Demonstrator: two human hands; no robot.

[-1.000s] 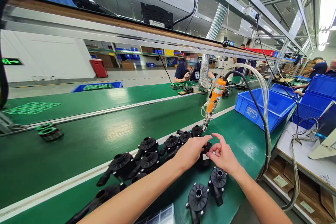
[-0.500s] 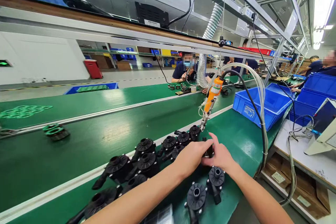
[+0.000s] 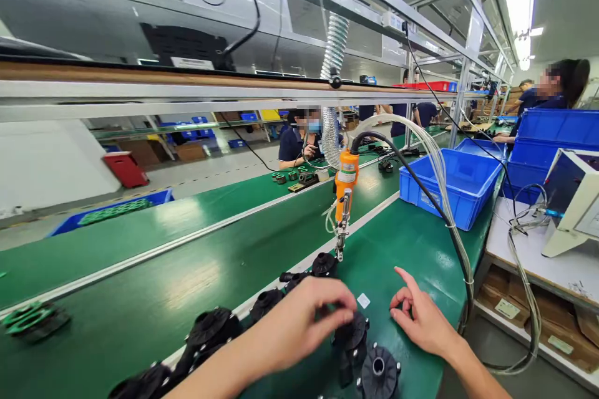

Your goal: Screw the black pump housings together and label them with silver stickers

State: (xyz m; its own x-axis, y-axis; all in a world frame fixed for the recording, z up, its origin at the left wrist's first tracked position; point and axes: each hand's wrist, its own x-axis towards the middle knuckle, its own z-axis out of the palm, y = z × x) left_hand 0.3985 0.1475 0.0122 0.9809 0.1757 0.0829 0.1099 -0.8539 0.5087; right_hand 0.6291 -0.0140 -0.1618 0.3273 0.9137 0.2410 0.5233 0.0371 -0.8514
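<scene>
The left hand (image 3: pixel 299 327) is seen with its fingers curled and closed over the top of a black pump housing (image 3: pixel 354 331), which stands on the green bench (image 3: pixel 402 249) directly under the fingertips. The right hand (image 3: pixel 423 321) is held just beside it, empty, with the forefinger stretched upward and the other fingers loosely bent toward the thumb; nothing is pinched. A small white label (image 3: pixel 363 300) lies flat on the bench between the two sets of fingertips, touched by neither. A second housing (image 3: pixel 378 373) stands just below the right thumb, and a row of further housings (image 3: pixel 213 329) is lined up beyond the left knuckles. An orange screwdriver (image 3: pixel 347 177) hangs above and beyond the left fingertips, untouched.

As far as can be judged, the work on the gripped housing is at an early point: it has been taken hold of, but the label is not seen stuck to anything and the screwdriver is not in hand. The many housings in the row appear still to be dealt with
</scene>
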